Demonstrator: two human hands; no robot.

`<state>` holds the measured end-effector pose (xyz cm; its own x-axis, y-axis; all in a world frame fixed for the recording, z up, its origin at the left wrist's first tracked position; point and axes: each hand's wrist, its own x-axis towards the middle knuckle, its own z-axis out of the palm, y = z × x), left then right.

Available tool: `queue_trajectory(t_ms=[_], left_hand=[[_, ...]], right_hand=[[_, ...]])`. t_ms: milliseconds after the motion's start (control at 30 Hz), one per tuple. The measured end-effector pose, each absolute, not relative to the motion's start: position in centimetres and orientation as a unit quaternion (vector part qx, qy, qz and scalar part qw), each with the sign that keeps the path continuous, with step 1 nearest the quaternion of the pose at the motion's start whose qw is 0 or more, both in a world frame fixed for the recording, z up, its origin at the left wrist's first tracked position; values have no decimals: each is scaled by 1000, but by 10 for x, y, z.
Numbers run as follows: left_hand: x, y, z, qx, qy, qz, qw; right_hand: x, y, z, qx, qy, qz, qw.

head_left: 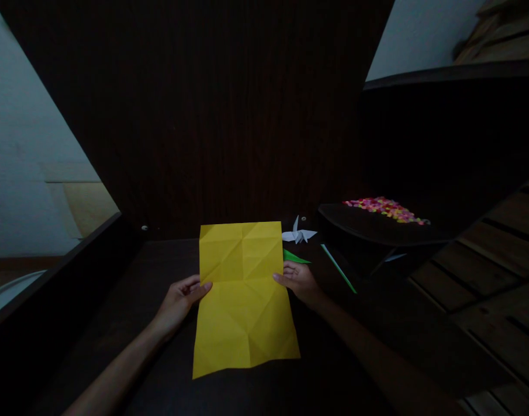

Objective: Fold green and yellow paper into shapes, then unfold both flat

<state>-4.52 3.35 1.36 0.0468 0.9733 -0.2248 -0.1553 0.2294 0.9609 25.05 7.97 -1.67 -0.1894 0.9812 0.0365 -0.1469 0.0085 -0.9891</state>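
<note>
clearly the left hand (181,296) pinches the left edge of the yellow paper sheet (243,297) about halfway along its length, thumb on top and fingers curled under or beside the edge, so it is closed lightly on the paper rather than spread flat. the right hand (298,279) mirrors it on the right edge at the same height, fingertips laid on the margin and thumb tucked against it; how hard either one presses cannot be told in this dim light. the sheet lies lengthwise away from the person on the dark worktop (130,323), its near end slightly lifted and uneven, its far end flat. a grid of old creases and diagonals crosses it, so it likely bends readily along those lines and resists little anywhere else. it looks thin, very light and limp, easy to tear or wrinkle if gripped hard, and apt to slide on the smooth surface if pushed. the edges at mid-length, where the hands already sit on a horizontal crease, seem the sensible place to hold, since corners would flop. just beyond the right hand lies a green paper piece (295,257), then a small white paper crane (298,234) and a thin green strip (339,269) running diagonally. farther right, a dark tray (368,228) carries a scatter of small colourful bits (384,209).
</note>
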Motion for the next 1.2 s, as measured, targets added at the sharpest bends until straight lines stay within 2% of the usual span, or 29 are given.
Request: queue_trajectory(t_ms=[533,767,900,1033,1200], left_hand=[[-44,37,16,319,495,496,638],[-47,38,20,334,530,467,625],[-49,39,20,395,510,467,605],[-51,41,18,460,516,473,547],[-46,33,25,704,533,375,283]], right_hand=[[255,76,-17,-403,-516,577,489],[265,81,-10,-362,-640,492,466],[268,81,-5,-364,-663,482,443],[270,80,-3,-363,-685,457,436],[267,73,5,-374,-753,319,438]])
